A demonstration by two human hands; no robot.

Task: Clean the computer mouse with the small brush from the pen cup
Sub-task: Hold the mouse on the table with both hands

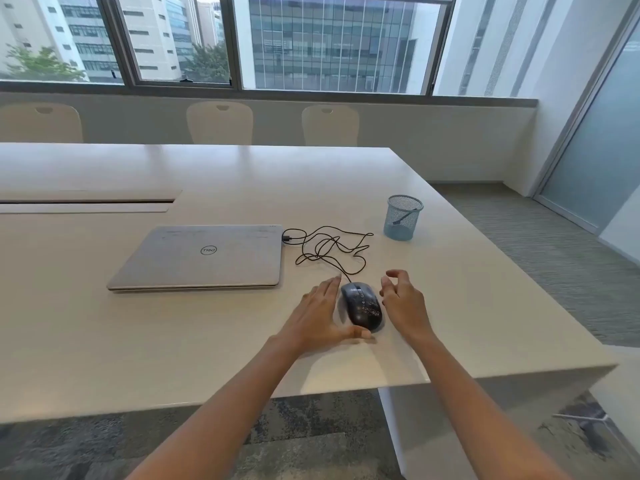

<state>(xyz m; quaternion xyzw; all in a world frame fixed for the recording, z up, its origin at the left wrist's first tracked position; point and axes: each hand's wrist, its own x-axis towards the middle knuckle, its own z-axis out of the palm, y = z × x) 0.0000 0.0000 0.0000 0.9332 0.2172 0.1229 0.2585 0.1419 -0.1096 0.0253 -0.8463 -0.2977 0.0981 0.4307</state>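
Observation:
A black wired computer mouse (362, 305) with pale specks on its back lies on the white table (173, 341) near the front edge. My left hand (320, 315) rests flat just left of it, thumb curled under its rear end. My right hand (403, 301) hovers just right of the mouse, fingers spread and curled, holding nothing. Farther back right stands a blue mesh pen cup (402, 218) with a small dark brush (403, 216) leaning inside it.
A shut silver laptop (201, 258) lies left of the mouse. The mouse's black cable (329, 247) loops loosely between laptop and cup. The table's right edge and front corner are close by. Chairs stand along the far side under the windows.

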